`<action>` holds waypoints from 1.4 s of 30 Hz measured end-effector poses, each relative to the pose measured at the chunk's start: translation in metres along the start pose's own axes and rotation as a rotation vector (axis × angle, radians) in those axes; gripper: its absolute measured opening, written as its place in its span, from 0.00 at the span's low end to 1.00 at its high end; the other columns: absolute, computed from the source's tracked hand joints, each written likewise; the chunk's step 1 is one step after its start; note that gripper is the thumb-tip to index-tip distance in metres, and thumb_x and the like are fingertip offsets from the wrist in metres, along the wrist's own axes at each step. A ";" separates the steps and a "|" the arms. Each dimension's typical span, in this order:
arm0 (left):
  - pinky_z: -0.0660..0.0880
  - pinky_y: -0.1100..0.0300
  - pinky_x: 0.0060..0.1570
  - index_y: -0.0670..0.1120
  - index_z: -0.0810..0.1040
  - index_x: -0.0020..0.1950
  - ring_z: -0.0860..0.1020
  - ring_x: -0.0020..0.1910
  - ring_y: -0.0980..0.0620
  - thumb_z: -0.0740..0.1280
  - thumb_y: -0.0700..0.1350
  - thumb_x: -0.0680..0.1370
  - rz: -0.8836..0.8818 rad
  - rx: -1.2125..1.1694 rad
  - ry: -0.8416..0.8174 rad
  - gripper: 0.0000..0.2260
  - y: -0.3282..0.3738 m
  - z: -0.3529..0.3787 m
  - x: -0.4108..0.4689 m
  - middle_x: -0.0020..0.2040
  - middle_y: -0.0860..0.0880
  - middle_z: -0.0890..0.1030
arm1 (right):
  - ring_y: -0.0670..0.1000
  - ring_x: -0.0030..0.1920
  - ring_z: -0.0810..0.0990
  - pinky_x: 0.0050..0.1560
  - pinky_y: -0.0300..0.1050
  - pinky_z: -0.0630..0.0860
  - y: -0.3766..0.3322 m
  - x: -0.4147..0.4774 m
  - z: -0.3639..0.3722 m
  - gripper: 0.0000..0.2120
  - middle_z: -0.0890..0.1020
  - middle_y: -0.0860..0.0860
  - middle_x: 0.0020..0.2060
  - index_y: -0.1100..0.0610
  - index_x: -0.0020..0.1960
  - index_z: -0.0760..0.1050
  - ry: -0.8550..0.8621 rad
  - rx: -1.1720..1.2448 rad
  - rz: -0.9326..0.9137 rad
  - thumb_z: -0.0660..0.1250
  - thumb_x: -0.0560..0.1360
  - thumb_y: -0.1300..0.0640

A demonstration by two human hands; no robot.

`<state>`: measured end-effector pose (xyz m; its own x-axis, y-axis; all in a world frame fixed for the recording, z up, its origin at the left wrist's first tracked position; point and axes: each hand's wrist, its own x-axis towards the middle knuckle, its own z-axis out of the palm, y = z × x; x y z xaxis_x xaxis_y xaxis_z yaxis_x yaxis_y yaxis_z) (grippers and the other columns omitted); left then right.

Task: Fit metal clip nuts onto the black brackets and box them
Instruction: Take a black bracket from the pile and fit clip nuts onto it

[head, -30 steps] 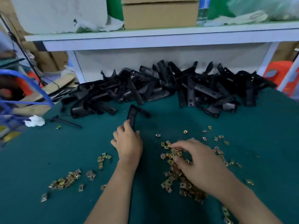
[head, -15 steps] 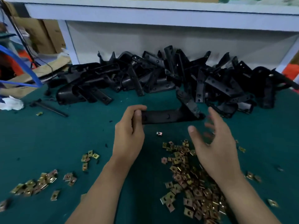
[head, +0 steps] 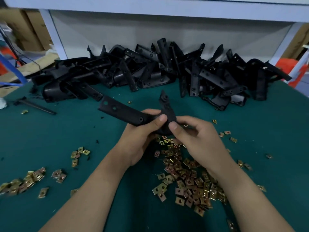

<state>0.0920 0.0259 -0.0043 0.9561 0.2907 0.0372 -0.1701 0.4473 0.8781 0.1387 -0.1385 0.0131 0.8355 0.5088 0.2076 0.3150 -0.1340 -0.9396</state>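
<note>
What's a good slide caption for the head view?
Left hand and right hand hold a bracket above clip nuts on the green table, bracket heap behind.

Green mat (head: 50, 139), white shelf (head: 167, 7), cardboard boxes (head: 25, 30) (far left), black rod (head: 38, 107)

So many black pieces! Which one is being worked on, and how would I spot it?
Find the green table, with a heap of black brackets along its back edge. In front of that heap, above the pile of clip nuts, is one bracket. It alone is off the table, held by the left hand and right hand.
</note>
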 end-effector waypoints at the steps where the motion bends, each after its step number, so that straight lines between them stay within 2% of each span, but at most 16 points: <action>1: 0.81 0.57 0.48 0.44 0.79 0.50 0.84 0.49 0.47 0.74 0.43 0.71 0.002 -0.013 0.031 0.10 0.001 -0.002 0.001 0.49 0.43 0.84 | 0.40 0.49 0.83 0.51 0.36 0.79 0.001 0.000 -0.006 0.09 0.86 0.42 0.47 0.46 0.55 0.83 0.051 -0.146 -0.014 0.71 0.76 0.46; 3: 0.81 0.56 0.51 0.44 0.78 0.49 0.84 0.50 0.47 0.74 0.43 0.71 0.002 -0.040 0.081 0.09 0.003 -0.004 0.004 0.49 0.44 0.84 | 0.36 0.49 0.79 0.46 0.29 0.73 0.004 0.000 -0.020 0.09 0.83 0.39 0.47 0.44 0.53 0.82 0.026 -0.424 -0.025 0.71 0.75 0.44; 5: 0.80 0.54 0.53 0.44 0.77 0.50 0.84 0.51 0.48 0.74 0.43 0.71 -0.006 -0.058 0.115 0.11 0.004 -0.006 0.006 0.49 0.45 0.84 | 0.34 0.50 0.75 0.44 0.29 0.67 0.006 -0.004 -0.026 0.11 0.79 0.36 0.50 0.41 0.56 0.81 -0.158 -0.618 0.027 0.71 0.75 0.42; 7: 0.80 0.54 0.53 0.45 0.77 0.50 0.84 0.50 0.48 0.75 0.43 0.70 -0.016 -0.044 0.107 0.11 0.004 -0.007 0.006 0.48 0.46 0.85 | 0.35 0.48 0.73 0.42 0.27 0.64 0.010 -0.007 -0.023 0.13 0.76 0.35 0.50 0.38 0.59 0.79 -0.229 -0.743 0.041 0.72 0.75 0.42; 10: 0.81 0.56 0.52 0.47 0.78 0.46 0.84 0.48 0.49 0.76 0.44 0.69 -0.023 -0.054 0.090 0.09 0.003 -0.008 0.007 0.46 0.47 0.85 | 0.33 0.47 0.75 0.42 0.26 0.69 0.011 -0.006 -0.015 0.06 0.79 0.36 0.43 0.42 0.51 0.82 -0.133 -0.683 0.004 0.75 0.75 0.49; 13: 0.81 0.56 0.50 0.47 0.79 0.46 0.85 0.48 0.50 0.76 0.44 0.69 -0.027 -0.062 0.088 0.09 0.002 -0.010 0.008 0.46 0.47 0.86 | 0.33 0.47 0.77 0.44 0.24 0.70 0.013 -0.007 -0.014 0.09 0.81 0.39 0.39 0.43 0.45 0.78 -0.097 -0.584 -0.005 0.76 0.74 0.55; 16: 0.82 0.55 0.50 0.50 0.83 0.46 0.85 0.50 0.49 0.77 0.44 0.68 -0.053 -0.058 0.065 0.09 0.003 -0.012 0.008 0.50 0.46 0.86 | 0.36 0.45 0.79 0.43 0.25 0.71 0.015 -0.007 -0.013 0.10 0.81 0.38 0.40 0.43 0.46 0.76 -0.038 -0.511 -0.034 0.75 0.74 0.55; 18: 0.82 0.53 0.52 0.49 0.83 0.52 0.85 0.52 0.48 0.78 0.44 0.68 -0.078 -0.046 0.025 0.14 0.005 -0.013 0.007 0.52 0.45 0.86 | 0.36 0.47 0.79 0.45 0.24 0.71 0.015 -0.006 -0.012 0.09 0.80 0.33 0.43 0.43 0.51 0.79 0.008 -0.483 -0.053 0.75 0.75 0.55; 20: 0.81 0.54 0.51 0.47 0.81 0.56 0.85 0.51 0.48 0.79 0.45 0.68 -0.098 -0.025 0.002 0.18 0.007 -0.013 0.006 0.52 0.45 0.86 | 0.36 0.47 0.80 0.47 0.26 0.72 0.013 -0.005 -0.011 0.08 0.82 0.33 0.42 0.43 0.52 0.82 0.058 -0.444 -0.094 0.74 0.75 0.55; 24: 0.81 0.55 0.48 0.47 0.82 0.52 0.85 0.48 0.48 0.77 0.42 0.71 -0.105 -0.023 -0.034 0.12 0.008 -0.012 0.005 0.49 0.46 0.86 | 0.39 0.47 0.83 0.50 0.30 0.76 0.011 -0.005 -0.009 0.08 0.84 0.38 0.42 0.46 0.50 0.82 0.112 -0.374 -0.148 0.72 0.77 0.59; 27: 0.81 0.54 0.50 0.49 0.84 0.48 0.85 0.48 0.48 0.78 0.42 0.69 -0.105 -0.022 -0.033 0.09 0.008 -0.012 0.005 0.49 0.46 0.86 | 0.36 0.48 0.81 0.50 0.25 0.72 0.010 -0.006 -0.008 0.08 0.84 0.38 0.42 0.47 0.50 0.81 0.091 -0.366 -0.125 0.71 0.78 0.60; 30: 0.81 0.55 0.49 0.52 0.86 0.42 0.85 0.47 0.49 0.76 0.42 0.69 -0.107 -0.023 -0.037 0.06 0.008 -0.012 0.005 0.47 0.47 0.86 | 0.35 0.49 0.78 0.47 0.23 0.68 0.010 -0.006 -0.007 0.08 0.82 0.39 0.43 0.48 0.47 0.83 0.079 -0.468 -0.126 0.74 0.75 0.61; 36: 0.82 0.54 0.51 0.50 0.85 0.45 0.85 0.49 0.47 0.76 0.42 0.70 -0.102 -0.031 -0.042 0.06 0.007 -0.014 0.006 0.50 0.45 0.86 | 0.35 0.48 0.75 0.46 0.22 0.67 0.012 -0.008 -0.009 0.10 0.77 0.38 0.46 0.45 0.49 0.83 -0.085 -0.627 -0.044 0.72 0.76 0.59; 39: 0.82 0.54 0.51 0.51 0.85 0.44 0.85 0.49 0.47 0.76 0.42 0.70 -0.099 -0.028 -0.038 0.06 0.007 -0.014 0.006 0.50 0.45 0.86 | 0.37 0.52 0.72 0.49 0.22 0.64 0.010 -0.010 -0.008 0.11 0.75 0.37 0.51 0.43 0.52 0.83 -0.110 -0.690 -0.072 0.69 0.76 0.57; 42: 0.81 0.53 0.51 0.53 0.86 0.42 0.85 0.48 0.48 0.76 0.43 0.70 -0.097 -0.017 -0.040 0.05 0.008 -0.013 0.006 0.49 0.46 0.86 | 0.38 0.56 0.67 0.54 0.25 0.62 0.006 -0.012 -0.007 0.08 0.72 0.36 0.51 0.40 0.53 0.82 -0.178 -0.722 -0.104 0.70 0.76 0.49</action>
<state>0.0934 0.0425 -0.0030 0.9770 0.2113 -0.0281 -0.0800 0.4856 0.8705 0.1341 -0.1512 0.0071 0.7191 0.6710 0.1805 0.6567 -0.5713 -0.4922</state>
